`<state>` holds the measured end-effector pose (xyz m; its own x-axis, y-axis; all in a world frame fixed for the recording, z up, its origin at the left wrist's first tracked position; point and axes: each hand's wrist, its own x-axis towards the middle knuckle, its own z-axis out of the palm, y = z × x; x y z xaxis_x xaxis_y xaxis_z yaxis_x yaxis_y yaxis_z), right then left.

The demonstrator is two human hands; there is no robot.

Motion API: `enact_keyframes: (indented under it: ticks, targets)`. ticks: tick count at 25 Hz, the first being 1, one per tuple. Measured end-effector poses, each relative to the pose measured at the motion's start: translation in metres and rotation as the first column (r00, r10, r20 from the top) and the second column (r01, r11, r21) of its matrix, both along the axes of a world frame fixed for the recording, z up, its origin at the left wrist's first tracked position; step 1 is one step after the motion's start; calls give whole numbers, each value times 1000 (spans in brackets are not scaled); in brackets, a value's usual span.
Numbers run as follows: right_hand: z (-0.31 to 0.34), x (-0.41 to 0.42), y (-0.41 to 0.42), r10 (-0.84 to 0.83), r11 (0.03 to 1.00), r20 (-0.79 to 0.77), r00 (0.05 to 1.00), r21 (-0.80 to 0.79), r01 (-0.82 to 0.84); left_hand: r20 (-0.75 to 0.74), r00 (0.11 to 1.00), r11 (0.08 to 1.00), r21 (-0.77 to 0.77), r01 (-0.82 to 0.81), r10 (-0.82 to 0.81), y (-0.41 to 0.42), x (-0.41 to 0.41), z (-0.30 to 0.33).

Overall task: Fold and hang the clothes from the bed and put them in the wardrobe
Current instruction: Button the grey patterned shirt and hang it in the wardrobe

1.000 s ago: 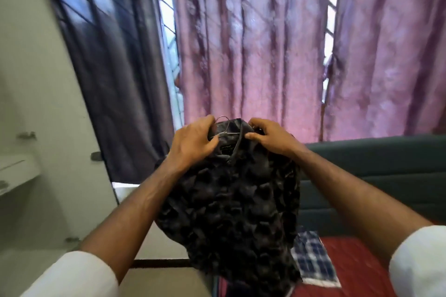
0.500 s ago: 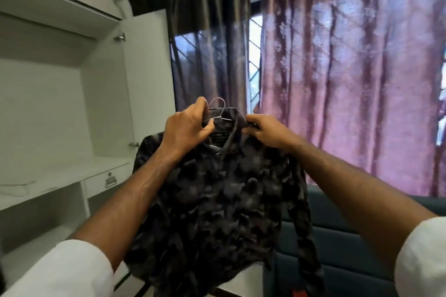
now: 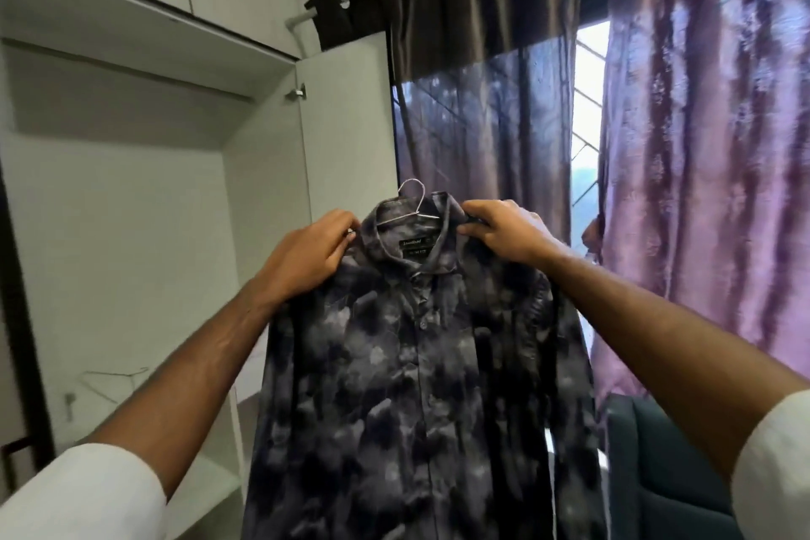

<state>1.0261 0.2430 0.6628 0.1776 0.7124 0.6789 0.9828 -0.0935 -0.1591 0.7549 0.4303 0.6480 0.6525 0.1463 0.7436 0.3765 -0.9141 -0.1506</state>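
Shirt [image 3: 420, 386] hangs on a wire hanger [image 3: 414, 206], collar pinched between fingers of left hand [image 3: 307, 259] and right hand [image 3: 504, 232].

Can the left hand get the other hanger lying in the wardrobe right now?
Probably not yet. The left hand is busy gripping the shirt at its shoulder. The spare hanger lies uncovered on the wardrobe shelf, so the way looks free once that grip lets go.
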Motion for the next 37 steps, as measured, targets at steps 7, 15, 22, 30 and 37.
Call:
enact_keyframes:
  ticks: [7, 15, 22, 30, 37]
  targets:
    - [72, -28, 42, 74, 991, 58, 996, 112, -80, 91, 959, 916, 282, -284, 269, 26, -36, 67]
    - [83, 10, 101, -30, 999, -28, 999, 38, 31, 227, 887, 833, 313, -457, 402, 65, -65, 99]
    - [101, 12, 189, 338, 933, 22, 941, -137, -332, 355, 835, 832, 217, -511, 420, 136, -53, 91]
    - [120, 3, 340, 583, 810, 50, 811, 46, -584, 474, 806, 885, 108, -454, 355, 221, -8, 80]
    - [131, -29, 453, 601, 782, 17, 799, 195, -592, 568, 805, 910, 221, -351, 172, 300, 0, 29]
